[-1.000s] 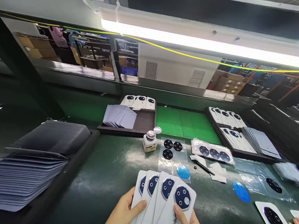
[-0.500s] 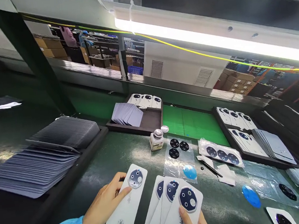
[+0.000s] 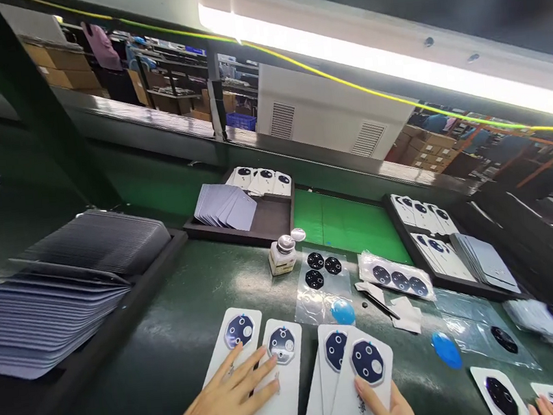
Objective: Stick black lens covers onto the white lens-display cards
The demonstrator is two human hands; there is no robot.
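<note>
My left hand [image 3: 226, 395] lies with fingers spread across two white phone back covers on the bench. The left cover [image 3: 217, 353] and the right cover [image 3: 287, 395] sit side by side, each with a dark octagonal camera patch. In my right hand [image 3: 391, 412] is a small fan of white phone back covers [image 3: 342, 403], gripped at the right edge with the thumb on top. Part of that hand is cut off by the frame's lower edge. Beyond the hands lies a clear plastic sheet [image 3: 305, 306] with black round camera pieces [image 3: 333, 265] on it.
A pump bottle [image 3: 282, 257], tweezers [image 3: 381, 305] on white wipes and blue film discs [image 3: 447, 350] lie ahead. Racked dark panels [image 3: 89, 245] stand left. Trays of covers [image 3: 284, 216] are at the back. Another person's hand [image 3: 550, 407] touches a cover at lower right.
A second white cover now lies beside the first, and the fan in my right hand is smaller. My left hand has gone from gripping a cover's edges to lying spread over both.
</note>
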